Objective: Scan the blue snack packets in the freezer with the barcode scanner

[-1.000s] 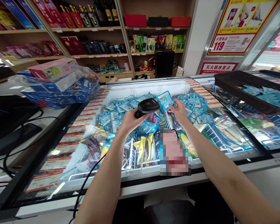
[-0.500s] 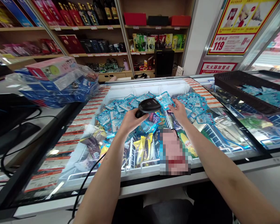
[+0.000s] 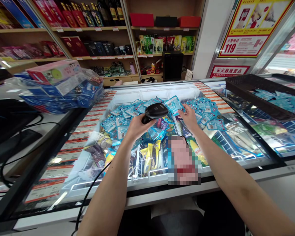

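One packet (image 3: 173, 104), edge in right hand (image 3: 188, 118)

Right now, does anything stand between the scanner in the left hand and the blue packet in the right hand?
Nothing visible does. The scanner, in the left hand, and the blue packet, in the right hand, are close in this view; whether they touch, I cannot tell.

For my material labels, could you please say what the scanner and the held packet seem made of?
Scanner: probably hard black plastic, smooth, by its soft highlights.
Held packet: likely plastic film, possibly foil-lined; pale patches suggest gloss.
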Available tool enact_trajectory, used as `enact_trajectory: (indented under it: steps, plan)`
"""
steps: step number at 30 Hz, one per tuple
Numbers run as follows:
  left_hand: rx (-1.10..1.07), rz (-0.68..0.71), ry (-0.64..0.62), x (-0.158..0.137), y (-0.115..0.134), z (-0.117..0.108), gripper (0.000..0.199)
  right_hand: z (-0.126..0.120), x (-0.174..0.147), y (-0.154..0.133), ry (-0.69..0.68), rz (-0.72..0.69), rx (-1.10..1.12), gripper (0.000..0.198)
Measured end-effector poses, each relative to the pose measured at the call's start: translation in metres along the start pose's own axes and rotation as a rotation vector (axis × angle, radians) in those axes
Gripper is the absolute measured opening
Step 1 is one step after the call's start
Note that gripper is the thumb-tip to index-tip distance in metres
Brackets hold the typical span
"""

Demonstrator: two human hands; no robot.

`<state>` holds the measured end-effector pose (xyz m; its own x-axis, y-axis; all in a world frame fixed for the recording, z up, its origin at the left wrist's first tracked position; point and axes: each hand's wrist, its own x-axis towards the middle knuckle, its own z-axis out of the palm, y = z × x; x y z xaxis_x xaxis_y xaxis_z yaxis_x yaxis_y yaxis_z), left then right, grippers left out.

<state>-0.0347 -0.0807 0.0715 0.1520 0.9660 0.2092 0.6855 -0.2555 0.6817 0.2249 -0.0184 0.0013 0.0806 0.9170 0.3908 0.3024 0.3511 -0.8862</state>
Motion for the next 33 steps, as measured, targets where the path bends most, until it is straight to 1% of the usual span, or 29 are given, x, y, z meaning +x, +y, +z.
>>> enact_trajectory:
  steps: [2,4,6,9,12,15,17,19,21,23,25,29,33]
  plan:
    - [-0.010,-0.003,0.009,0.001,-0.001,0.001,0.045,-0.002,0.000,-0.003,0.067,-0.014,-0.110,0.045]
    - [-0.013,-0.001,0.017,0.001,-0.002,0.001,0.045,-0.008,0.000,-0.007,0.173,-0.013,-0.265,0.047]
    - [-0.015,0.000,0.036,0.003,-0.004,0.002,0.045,-0.016,0.000,-0.011,0.262,0.023,-0.433,0.048]
    - [-0.031,-0.001,0.068,0.004,-0.006,0.003,0.045,-0.032,0.002,-0.011,0.345,0.085,-0.644,0.050]
    - [-0.048,-0.009,0.072,0.004,-0.006,0.003,0.044,-0.046,0.003,-0.005,0.436,0.096,-0.790,0.050]
    - [-0.073,-0.032,0.072,0.003,-0.004,0.002,0.044,-0.049,0.003,-0.001,0.502,0.118,-0.905,0.049]
    - [-0.081,-0.037,0.073,0.003,-0.003,0.002,0.044,-0.045,0.001,0.000,0.463,0.095,-0.977,0.050]
    - [-0.077,-0.032,0.077,0.003,-0.004,0.002,0.043,-0.039,-0.002,0.000,0.332,0.037,-1.031,0.054]
    - [-0.070,-0.024,0.082,0.004,-0.005,0.003,0.043,-0.034,-0.005,0.000,0.178,-0.014,-1.055,0.062]
    - [-0.065,-0.020,0.089,0.005,-0.006,0.003,0.043,-0.030,-0.007,0.002,0.077,-0.034,-1.053,0.070]
    - [-0.064,-0.014,0.093,0.005,-0.008,0.003,0.043,-0.028,-0.007,0.004,0.049,-0.029,-1.046,0.074]
    - [-0.063,-0.016,0.096,0.005,-0.009,0.002,0.044,-0.033,-0.005,0.010,0.055,-0.004,-1.057,0.075]
    - [-0.065,-0.029,0.111,0.005,-0.009,0.000,0.043,-0.042,-0.002,0.015,0.098,0.022,-1.083,0.076]
